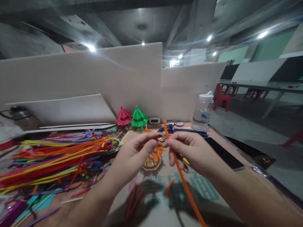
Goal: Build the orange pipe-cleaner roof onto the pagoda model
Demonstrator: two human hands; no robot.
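Note:
My left hand (136, 149) and my right hand (189, 151) meet in front of me, both pinched on a long orange pipe cleaner (182, 179). Its top end sticks up above my right fingers and the rest trails down toward the lower right. A yellow object (186, 161) peeks out under my right fingers. Just behind my hands sits a small orange pipe-cleaner model (152, 160) on a card base. Short orange pieces (133, 198) lie on the table below my hands.
A large pile of coloured pipe cleaners (54, 157) covers the left of the table. Pink (123, 117) and green (139, 118) paper pagoda models stand at the back by white boards. A clear plastic bottle (202, 112) and a dark phone (223, 153) are on the right, near the table edge.

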